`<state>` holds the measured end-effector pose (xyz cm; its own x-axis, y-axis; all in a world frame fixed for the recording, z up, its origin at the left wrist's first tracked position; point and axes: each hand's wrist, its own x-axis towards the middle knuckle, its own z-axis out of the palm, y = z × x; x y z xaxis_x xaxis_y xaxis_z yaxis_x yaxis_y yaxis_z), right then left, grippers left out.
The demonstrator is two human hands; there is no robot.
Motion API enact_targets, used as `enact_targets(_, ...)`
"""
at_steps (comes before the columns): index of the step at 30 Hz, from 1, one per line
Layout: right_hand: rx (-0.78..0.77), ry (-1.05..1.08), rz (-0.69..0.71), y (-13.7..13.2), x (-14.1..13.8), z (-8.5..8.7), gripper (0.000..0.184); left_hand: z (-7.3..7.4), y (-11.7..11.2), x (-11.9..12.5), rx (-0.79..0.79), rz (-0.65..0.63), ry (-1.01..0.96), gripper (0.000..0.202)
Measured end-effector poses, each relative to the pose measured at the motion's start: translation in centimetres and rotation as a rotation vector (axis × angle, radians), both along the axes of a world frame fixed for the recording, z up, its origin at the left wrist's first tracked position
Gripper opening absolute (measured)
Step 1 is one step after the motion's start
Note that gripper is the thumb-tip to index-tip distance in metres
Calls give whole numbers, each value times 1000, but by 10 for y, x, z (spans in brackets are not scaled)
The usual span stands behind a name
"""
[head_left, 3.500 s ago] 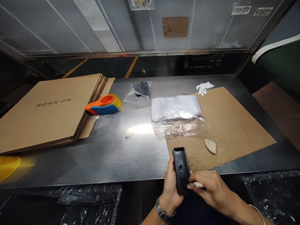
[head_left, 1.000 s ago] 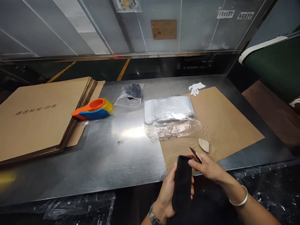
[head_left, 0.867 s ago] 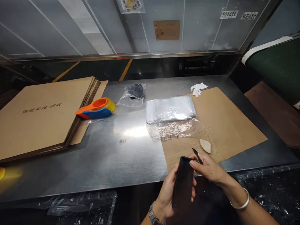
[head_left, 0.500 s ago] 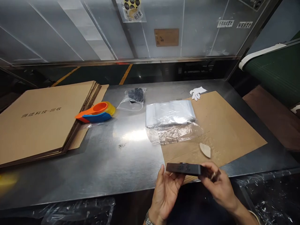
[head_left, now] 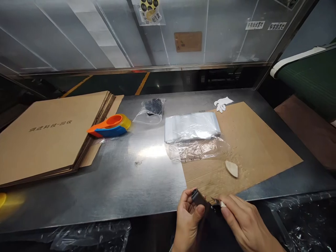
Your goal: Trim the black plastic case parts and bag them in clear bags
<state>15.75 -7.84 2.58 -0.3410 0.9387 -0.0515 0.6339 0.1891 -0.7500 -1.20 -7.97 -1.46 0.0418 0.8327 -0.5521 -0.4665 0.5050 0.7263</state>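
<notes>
At the near edge of the steel table [head_left: 126, 182], my left hand [head_left: 187, 218] is closed around a black plastic part [head_left: 200, 199]; only the part's upper end shows above my fingers. My right hand [head_left: 243, 220] pinches a small blade tool [head_left: 217, 202] with a pale handle, its tip against the black part. Both hands hover just below the front edge of a brown cardboard sheet [head_left: 249, 147].
A pale flat scraper piece [head_left: 231, 168] lies on the cardboard sheet. Clear plastic bags [head_left: 193, 127] sit mid-table, a bag with dark items [head_left: 152, 108] behind, an orange-blue tape dispenser [head_left: 110, 126], a stack of flat cartons [head_left: 49, 133] at left, a white glove [head_left: 222, 103] at the back.
The black part was turned from upright to sideways and now tilts low in my left hand. My right hand brought the blade back against it. Both hands dropped nearer the table edge.
</notes>
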Motion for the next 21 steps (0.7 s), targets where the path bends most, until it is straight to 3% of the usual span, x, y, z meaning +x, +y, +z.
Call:
enact_targets(9,-11,-180,84,-2,-5,4,28,1,0,-2,7,-41,81,49)
enact_targets(21,120,-231,33,-5,-5,4,31,-1,0,0,30,-23,76,46)
